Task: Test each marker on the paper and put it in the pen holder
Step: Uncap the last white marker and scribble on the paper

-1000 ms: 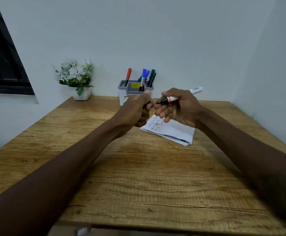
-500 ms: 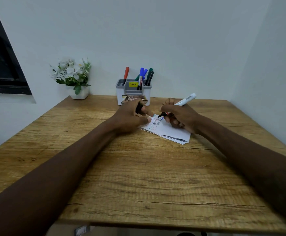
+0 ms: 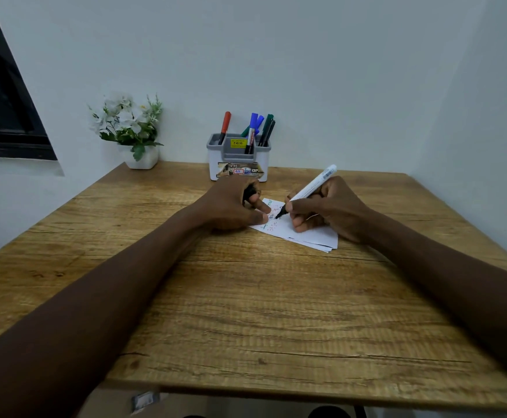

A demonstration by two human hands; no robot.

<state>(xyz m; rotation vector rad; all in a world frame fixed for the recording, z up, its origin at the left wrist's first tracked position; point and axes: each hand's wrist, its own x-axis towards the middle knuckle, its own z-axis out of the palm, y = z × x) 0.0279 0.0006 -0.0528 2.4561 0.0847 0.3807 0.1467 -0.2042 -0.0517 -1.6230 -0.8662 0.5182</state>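
Note:
My right hand [image 3: 326, 211] grips a white marker [image 3: 314, 184] with its black tip down on the white paper [image 3: 312, 236], which carries coloured scribbles at its left end. My left hand [image 3: 234, 206] rests on the paper's left edge, fingertips pressing it down, with the marker's black cap [image 3: 248, 194] tucked in its fist. Behind both hands stands the grey and white pen holder [image 3: 238, 159], holding several markers with red, blue, green and black caps.
A small white pot of white flowers [image 3: 128, 128] sits at the table's far left corner. The wooden table [image 3: 246, 312] stands in a corner, walls behind and to the right. A dark window is at the left.
Both hands dropped from mid-air to the paper. The left hand, cap in it, now presses on the sheet, and the marker tip has come down onto the paper.

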